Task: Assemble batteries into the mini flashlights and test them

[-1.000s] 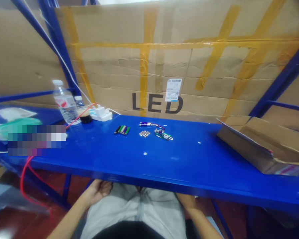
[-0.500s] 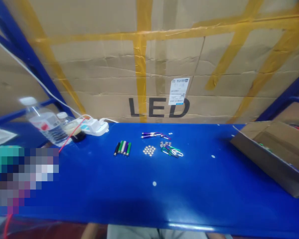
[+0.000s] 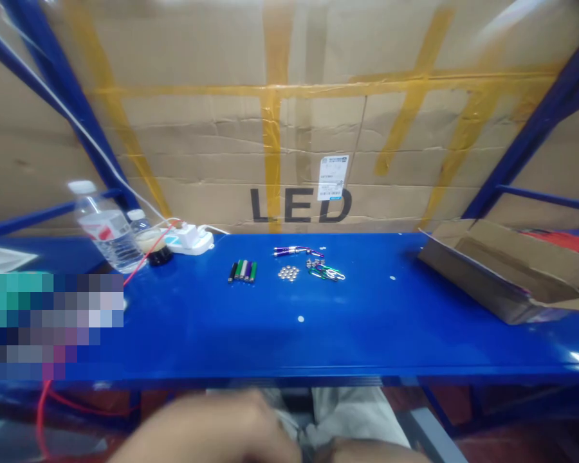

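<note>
My left hand (image 3: pixel 222 427) is blurred in front of the table edge, above my lap, its fingers bent down out of sight. Low at the bottom edge, only the back of my right hand (image 3: pixel 367 450) shows, close to the left one. Neither hand touches the small parts on the blue table (image 3: pixel 197 334). A row of slim black, green, silver and purple tubes (image 3: pixel 242 271) lies left of a cluster of small round silver pieces (image 3: pixel 288 273). Right of these are carabiner clips (image 3: pixel 327 273) with small metal ends (image 3: pixel 315 263). Behind them lie slim purple torches (image 3: pixel 289 250) with purple clips.
A water bottle (image 3: pixel 109 231), a smaller dark-bottomed bottle (image 3: pixel 149 241) and a white power strip (image 3: pixel 193 240) stand at the back left. An open cardboard box (image 3: pixel 482 289) sits on the right. Large taped cardboard (image 3: pixel 197 161) forms the back, between blue frame posts (image 3: pixel 516 135).
Both hands have come up into view at the bottom, over my lap. The camera view has shifted, showing more below the table edge. The small parts keep their arrangement.
</note>
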Demonstrator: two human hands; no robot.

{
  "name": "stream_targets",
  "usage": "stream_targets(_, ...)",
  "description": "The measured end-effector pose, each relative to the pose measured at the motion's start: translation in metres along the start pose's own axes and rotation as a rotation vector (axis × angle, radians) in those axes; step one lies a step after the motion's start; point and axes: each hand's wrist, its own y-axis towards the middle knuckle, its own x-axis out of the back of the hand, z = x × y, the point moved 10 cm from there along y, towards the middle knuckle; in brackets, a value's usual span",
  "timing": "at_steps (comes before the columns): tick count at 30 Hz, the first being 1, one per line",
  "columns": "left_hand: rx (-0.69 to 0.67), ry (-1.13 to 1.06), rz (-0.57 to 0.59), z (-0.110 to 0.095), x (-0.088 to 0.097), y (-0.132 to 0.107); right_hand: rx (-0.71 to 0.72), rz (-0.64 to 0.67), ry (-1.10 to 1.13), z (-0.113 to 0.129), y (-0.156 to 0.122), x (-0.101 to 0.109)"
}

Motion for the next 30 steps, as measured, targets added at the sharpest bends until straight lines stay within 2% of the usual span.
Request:
stream_targets(1, -0.014, 0.032, -0.056, -0.013, 0.027, 0.005, 0.029, -0.037, 0.010, 0.009, -0.003, 0.015)
stream_targets(2, -0.017, 0.150, -0.177, -0.020, 0.062, 0.013, 0.044, -0.074, 0.014, 0.015, -0.004, 0.037)
stream_targets(3, -0.008, 0.278, -0.323, -0.023, 0.099, 0.024, 0.058, -0.151, 0.014, 0.017, -0.004, 0.067)
stream_targets(5, 0.035, 0.516, -0.592, -0.014, 0.168, 0.051, 0.041, -0.509, -0.074, 0.007, -0.003, 0.157)
stream_targets(6, 0.078, 0.632, -0.675, -0.004, 0.194, 0.067, 0.008, -0.662, -0.141, -0.005, -0.002, 0.198)
stream_targets(7, 0.125, 0.734, -0.716, 0.009, 0.213, 0.083, -0.048, -0.773, -0.207, -0.021, 0.002, 0.233)
stream_targets(8, 0.168, 0.811, -0.716, 0.023, 0.226, 0.099, -0.131, -0.827, -0.266, -0.041, 0.010, 0.259)
stream_targets(10, 0.246, 0.908, -0.679, 0.050, 0.239, 0.121, -0.309, -0.843, -0.363, -0.084, 0.028, 0.288)
stream_targets(12, 0.293, 0.952, -0.649, 0.068, 0.240, 0.129, -0.395, -0.782, -0.438, -0.114, 0.045, 0.293)
stream_targets(15, 0.321, 0.992, -0.625, 0.076, 0.233, 0.128, -0.432, -0.671, -0.593, -0.132, 0.060, 0.280)
stream_targets(20, 0.337, 1.021, -0.614, 0.080, 0.229, 0.131, -0.449, -0.578, -0.736, -0.137, 0.065, 0.278)
stream_targets(24, 0.329, 0.983, -0.620, 0.084, 0.231, 0.133, -0.437, -0.536, -0.772, -0.138, 0.070, 0.283)
stream_targets(30, 0.307, 0.972, -0.615, 0.085, 0.229, 0.133, -0.439, -0.491, -0.797, -0.144, 0.074, 0.274)
